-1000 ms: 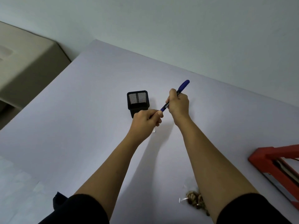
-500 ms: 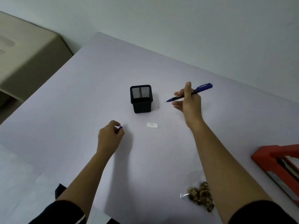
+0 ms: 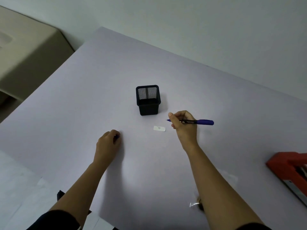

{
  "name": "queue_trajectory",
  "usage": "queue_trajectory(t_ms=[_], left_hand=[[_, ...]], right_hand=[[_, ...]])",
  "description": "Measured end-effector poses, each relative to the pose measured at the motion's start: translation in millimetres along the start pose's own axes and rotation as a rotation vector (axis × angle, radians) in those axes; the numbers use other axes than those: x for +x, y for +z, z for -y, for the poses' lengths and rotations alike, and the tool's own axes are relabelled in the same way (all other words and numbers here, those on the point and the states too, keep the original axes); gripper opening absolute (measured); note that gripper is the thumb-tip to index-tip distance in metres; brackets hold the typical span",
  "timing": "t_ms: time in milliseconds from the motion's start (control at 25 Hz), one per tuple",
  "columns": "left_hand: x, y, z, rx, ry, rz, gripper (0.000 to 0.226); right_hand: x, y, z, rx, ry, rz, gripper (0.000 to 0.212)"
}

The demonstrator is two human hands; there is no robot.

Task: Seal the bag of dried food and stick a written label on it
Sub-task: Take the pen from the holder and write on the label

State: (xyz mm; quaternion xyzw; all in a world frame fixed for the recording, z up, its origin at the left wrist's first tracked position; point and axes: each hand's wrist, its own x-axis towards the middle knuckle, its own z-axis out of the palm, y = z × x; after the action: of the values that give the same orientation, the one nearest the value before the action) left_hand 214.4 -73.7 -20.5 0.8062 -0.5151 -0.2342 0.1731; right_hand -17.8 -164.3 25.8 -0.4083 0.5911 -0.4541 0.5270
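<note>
Centrally, small white paper label (image 3: 159,128) laid flat on lilac table (image 3: 99,80), uncapped blue marker pen (image 3: 196,121) pinched by right hand (image 3: 183,126) fingers, blue pen cap (image 3: 117,136) enclosed in curled left hand (image 3: 108,143).

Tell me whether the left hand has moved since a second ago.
Yes. The left hand was up beside the black pen holder, pulling the cap off the pen. It is now nearer the person and left of the label.

Bag of dried food (image 3: 197,204): mostly hidden behind right forearm, seal state not discernible. Red device (image 3: 289,168): cut off by right edge, type unclear. Label (image 3: 159,128): mark too small to read; small blue item (image 3: 117,136) mostly concealed in left hand (image 3: 108,143).
</note>
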Motion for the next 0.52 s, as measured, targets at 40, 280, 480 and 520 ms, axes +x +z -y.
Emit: queue_trajectory(t_ms=[40,280,480,520], left_hand=[[-1,-2,-1,-0.035,-0.033,0.002,0.023],[-19,-5,-31,-0.104,0.273,-0.253,0.021],[20,35,-57,-0.04,0.508,0.086,0.021],[27,41,-61,-0.042,0.496,0.102,0.023]], right_hand=[[0,3,-2,-0.024,0.008,0.012,0.019],[-1,16,-8,-0.059,0.04,0.04,0.035],[-2,16,-17,-0.062,0.029,0.007,0.036],[-2,15,-18,-0.064,0.024,0.003,0.036]])
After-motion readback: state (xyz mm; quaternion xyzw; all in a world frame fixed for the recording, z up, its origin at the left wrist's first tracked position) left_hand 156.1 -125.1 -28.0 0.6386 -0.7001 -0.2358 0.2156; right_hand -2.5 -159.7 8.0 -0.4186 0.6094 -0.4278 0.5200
